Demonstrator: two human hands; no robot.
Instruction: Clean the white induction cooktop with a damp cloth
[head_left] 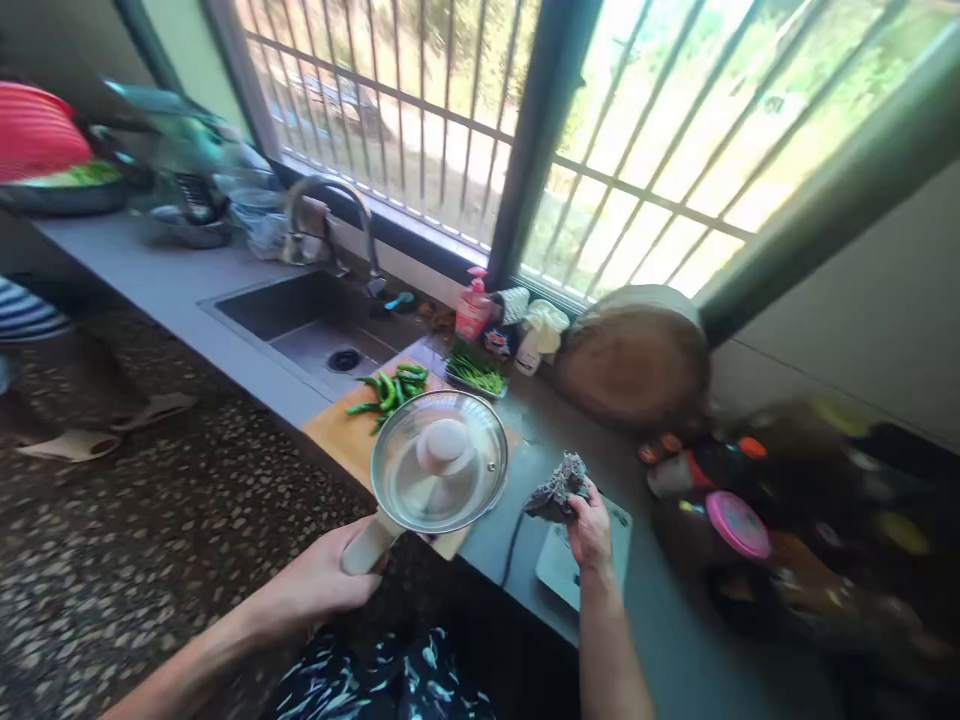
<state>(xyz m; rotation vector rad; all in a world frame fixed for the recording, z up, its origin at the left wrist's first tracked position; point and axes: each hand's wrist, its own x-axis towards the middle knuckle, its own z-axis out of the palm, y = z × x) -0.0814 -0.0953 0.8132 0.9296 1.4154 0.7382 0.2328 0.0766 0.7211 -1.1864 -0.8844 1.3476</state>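
My left hand (330,570) is closed round the pale handle of a small saucepan (369,545). A glass lid (476,465) with a whitish round knob covers the pan, which is held up in front of the counter edge. In my right hand (591,525) is a crumpled grey cloth (559,487), gripped between thumb and fingers. That hand is over a pale flat appliance (562,560) with a dark cord, which it partly hides. Behind the pan, green chillies (390,392) lie on a wooden cutting board (341,430).
A sink (277,310) with a curved faucet (330,185) lies beyond the board. A pink pump bottle (472,308) and a tray of cut greens (476,372) stand near the window. A round wooden block (630,365) leans at the wall; blurred jars crowd the right. Another person's legs (82,385) show at left.
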